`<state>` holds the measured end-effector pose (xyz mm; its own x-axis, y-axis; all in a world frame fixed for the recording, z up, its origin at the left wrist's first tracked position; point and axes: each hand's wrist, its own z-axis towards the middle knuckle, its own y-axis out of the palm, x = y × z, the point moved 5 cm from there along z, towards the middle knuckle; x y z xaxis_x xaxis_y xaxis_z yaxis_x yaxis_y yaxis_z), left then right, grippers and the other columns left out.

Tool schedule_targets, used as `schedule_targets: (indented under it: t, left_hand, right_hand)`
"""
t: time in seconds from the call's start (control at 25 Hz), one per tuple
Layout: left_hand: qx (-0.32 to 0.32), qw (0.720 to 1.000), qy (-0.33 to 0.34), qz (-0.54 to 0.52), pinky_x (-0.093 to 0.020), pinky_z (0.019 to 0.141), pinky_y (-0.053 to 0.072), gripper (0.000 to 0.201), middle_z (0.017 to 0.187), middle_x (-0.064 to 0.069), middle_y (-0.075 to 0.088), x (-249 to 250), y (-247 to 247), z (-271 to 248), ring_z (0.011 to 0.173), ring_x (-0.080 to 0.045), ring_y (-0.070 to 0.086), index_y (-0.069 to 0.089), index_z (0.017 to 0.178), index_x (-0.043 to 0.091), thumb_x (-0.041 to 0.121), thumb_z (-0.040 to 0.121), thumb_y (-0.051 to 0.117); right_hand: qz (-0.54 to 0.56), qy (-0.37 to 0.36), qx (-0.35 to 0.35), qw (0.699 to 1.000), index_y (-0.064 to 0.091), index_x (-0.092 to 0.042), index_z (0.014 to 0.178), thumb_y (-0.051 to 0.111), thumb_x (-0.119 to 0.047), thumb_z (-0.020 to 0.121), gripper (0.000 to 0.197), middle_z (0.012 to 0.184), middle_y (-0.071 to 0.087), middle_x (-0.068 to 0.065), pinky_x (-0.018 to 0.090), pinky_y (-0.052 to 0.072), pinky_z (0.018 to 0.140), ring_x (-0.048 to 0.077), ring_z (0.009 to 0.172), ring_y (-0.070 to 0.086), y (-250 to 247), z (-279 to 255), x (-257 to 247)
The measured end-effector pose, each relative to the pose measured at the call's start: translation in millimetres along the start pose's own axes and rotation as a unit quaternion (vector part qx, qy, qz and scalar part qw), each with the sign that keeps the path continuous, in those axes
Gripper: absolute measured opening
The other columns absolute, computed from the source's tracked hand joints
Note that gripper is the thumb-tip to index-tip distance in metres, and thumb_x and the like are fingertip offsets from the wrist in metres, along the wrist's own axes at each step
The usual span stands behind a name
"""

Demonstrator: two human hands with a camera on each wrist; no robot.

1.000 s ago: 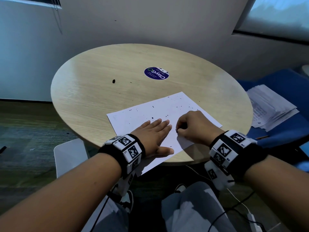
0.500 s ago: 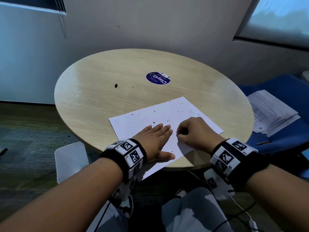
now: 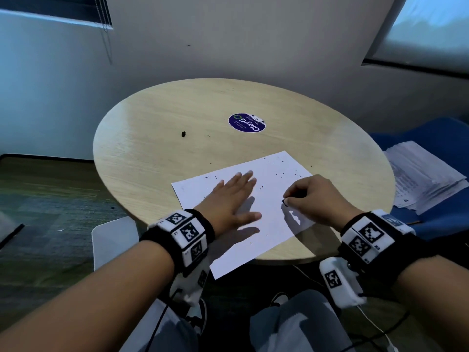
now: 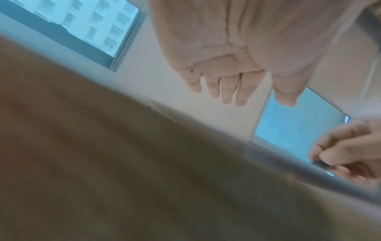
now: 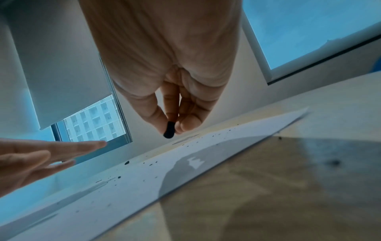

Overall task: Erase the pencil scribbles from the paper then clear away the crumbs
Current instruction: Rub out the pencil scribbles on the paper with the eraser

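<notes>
left hand (image 3: 232,196) flat above paper (image 3: 269,212), seemingly lifted; right hand (image 3: 313,199) pinches eraser (image 5: 169,130).

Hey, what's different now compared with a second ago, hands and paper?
The right hand has lifted off the paper, its grip still on the small black eraser, now clear of the sheet. The left hand has slid farther up the paper, fingers straight. The paper, its crumbs and the round table stayed put.

table (image 3: 152,148): round, light wood
sticker (image 3: 247,122): purple, on table's far side
papers (image 3: 423,174): white stack, right of table
window (image 3: 431,29): behind table, right
</notes>
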<state>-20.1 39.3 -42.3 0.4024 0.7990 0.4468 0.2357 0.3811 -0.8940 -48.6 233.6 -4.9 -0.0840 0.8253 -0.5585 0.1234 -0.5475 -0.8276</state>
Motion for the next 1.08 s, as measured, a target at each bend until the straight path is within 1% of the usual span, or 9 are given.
schedule_targets:
  t: [0.08,0.16,0.28,0.36,0.44,0.56,0.76,0.96,1.08]
  left_hand:
    - [0.085,0.995,-0.019,-0.054,-0.022,0.116,0.002,0.071,0.164,0.001,0.014,-20,-23,-7,0.152,-0.014,0.005,0.032,0.153,0.015,0.052,0.095,0.050]
    - [0.161,0.985,-0.044,-0.049,-0.023,0.113,0.016,0.042,0.154,-0.004,0.041,-41,-47,-18,0.147,-0.020,0.025,0.064,0.130,0.013,0.036,0.095,0.061]
    - [0.217,0.970,-0.097,-0.058,-0.026,0.106,0.031,0.025,0.133,-0.002,0.063,-64,-64,-34,0.134,-0.020,0.045,0.076,0.108,0.012,0.028,0.097,0.059]
    - [0.159,0.982,-0.097,-0.015,-0.026,0.108,0.028,0.055,0.140,-0.006,0.058,-66,-52,-41,0.136,-0.024,0.042,0.067,0.125,0.011,0.050,0.093,0.047]
    - [0.037,0.989,-0.126,0.065,-0.030,0.120,0.013,0.091,0.162,-0.003,0.024,-68,-25,-49,0.150,-0.020,0.016,0.032,0.153,0.012,0.072,0.085,0.040]
    - [-0.046,0.977,-0.164,0.129,-0.036,0.123,-0.002,0.122,0.165,0.002,-0.010,-73,-5,-57,0.152,-0.013,-0.009,-0.002,0.158,0.016,0.092,0.065,0.016]
    - [-0.037,0.978,-0.151,0.137,-0.037,0.123,-0.004,0.105,0.165,0.002,-0.013,-71,-8,-57,0.151,-0.013,-0.011,-0.004,0.158,0.015,0.079,0.085,0.036]
    - [-0.030,0.981,-0.145,0.124,-0.036,0.122,-0.005,0.105,0.165,0.003,-0.012,-69,-7,-57,0.151,-0.012,-0.011,-0.004,0.158,0.015,0.079,0.085,0.037]
    - [-0.019,0.983,-0.141,0.113,-0.036,0.122,-0.005,0.105,0.166,0.002,-0.012,-69,-9,-57,0.151,-0.012,-0.011,-0.003,0.159,0.015,0.078,0.085,0.039]
  right_hand:
    - [0.018,0.016,0.037,0.999,0.075,-0.019,0.078,0.069,-0.012,0.080,0.009,0.082,0.072,-0.007,0.019,0.046,0.068,0.009,0.082,0.066,-12,5,5]
    - [0.033,0.024,0.048,0.998,0.075,-0.018,0.079,0.070,-0.012,0.080,0.008,0.082,0.072,-0.005,0.022,0.046,0.068,0.011,0.081,0.065,-18,6,6]
    - [0.039,0.003,0.004,0.999,0.075,-0.020,0.078,0.071,-0.012,0.079,0.009,0.080,0.072,-0.008,0.020,0.046,0.065,0.008,0.074,0.064,-7,3,-10]
    - [0.010,-0.039,-0.043,0.998,0.074,-0.023,0.078,0.069,-0.014,0.078,0.010,0.077,0.072,-0.011,0.019,0.047,0.065,0.004,0.074,0.065,10,0,-30]
    - [-0.037,-0.080,-0.061,0.994,0.073,-0.022,0.077,0.067,-0.014,0.078,0.010,0.076,0.071,-0.011,0.018,0.045,0.062,0.003,0.074,0.063,24,1,-48]
    - [-0.104,-0.119,-0.067,0.985,0.071,-0.018,0.074,0.062,-0.013,0.077,0.011,0.076,0.069,-0.009,0.022,0.049,0.065,0.008,0.076,0.062,40,1,-65]
    - [-0.092,-0.183,-0.164,0.965,0.074,-0.021,0.076,0.063,-0.014,0.077,0.013,0.074,0.071,-0.011,0.011,0.044,0.060,-0.001,0.072,0.062,67,-16,-94]
    - [-0.126,-0.143,-0.064,0.980,0.074,-0.018,0.072,0.062,-0.011,0.076,0.014,0.076,0.070,-0.010,0.015,0.046,0.064,0.006,0.079,0.064,50,19,-88]
    - [-0.111,-0.192,-0.156,0.963,0.076,-0.022,0.077,0.066,-0.016,0.078,0.011,0.076,0.072,-0.012,0.012,0.047,0.066,-0.001,0.077,0.064,73,0,-108]
